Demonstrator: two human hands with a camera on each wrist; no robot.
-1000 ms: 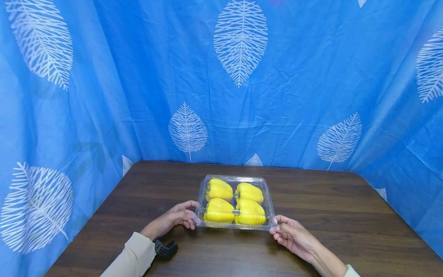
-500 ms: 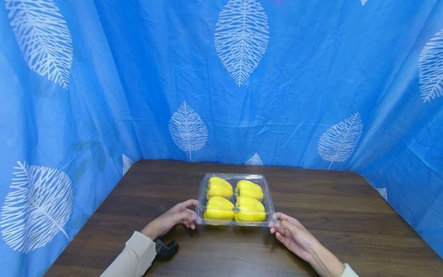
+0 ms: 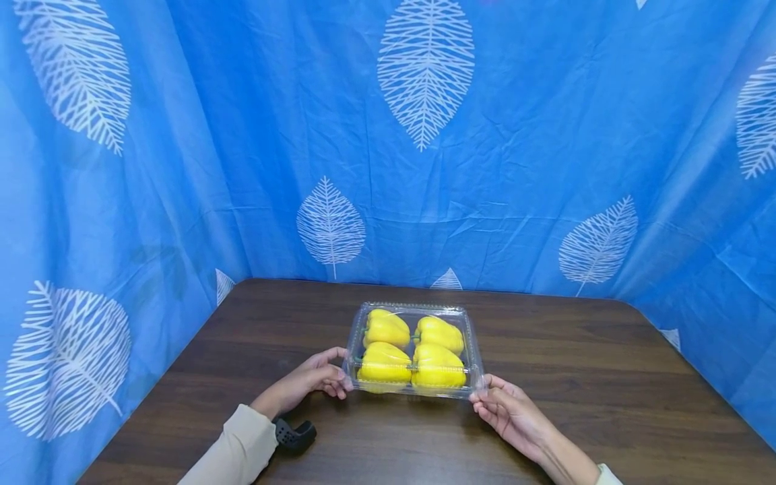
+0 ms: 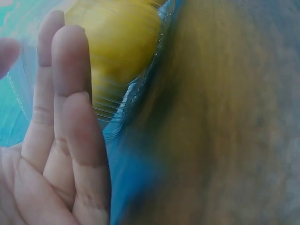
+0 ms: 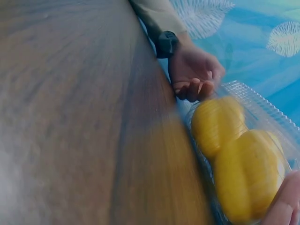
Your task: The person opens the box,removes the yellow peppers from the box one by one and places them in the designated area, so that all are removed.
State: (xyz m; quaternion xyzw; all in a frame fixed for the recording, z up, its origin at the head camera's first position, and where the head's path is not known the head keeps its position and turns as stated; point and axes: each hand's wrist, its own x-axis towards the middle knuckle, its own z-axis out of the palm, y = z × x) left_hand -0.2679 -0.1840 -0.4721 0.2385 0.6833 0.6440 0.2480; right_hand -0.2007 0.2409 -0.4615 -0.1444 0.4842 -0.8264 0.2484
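Observation:
A clear plastic clamshell box [image 3: 414, 312] is held in the middle of the table, its lid down over several yellow bell peppers [image 3: 438, 366]. My left hand [image 3: 306, 382] pinches its near left corner between thumb and fingers. At the near right corner, my right hand [image 3: 512, 411] grips the edge the same way. In the left wrist view, the fingers of the left hand [image 4: 70, 122] stand in front of the ribbed box wall and a pepper [image 4: 119, 42]. The right wrist view has two peppers [image 5: 246, 173] through the plastic, with right-hand fingers [image 5: 283, 201] at the lower corner.
The dark wooden table [image 3: 606, 377] extends around the box on all sides. Behind it and along both sides hang blue curtains [image 3: 521, 135] with white leaf prints. A black band [image 3: 295, 434] sits at the left wrist, by the beige sleeve [image 3: 236, 444].
The box's near edge has risen slightly in the head view, most of it in the first half second. Both hands keep hold of its near corners throughout.

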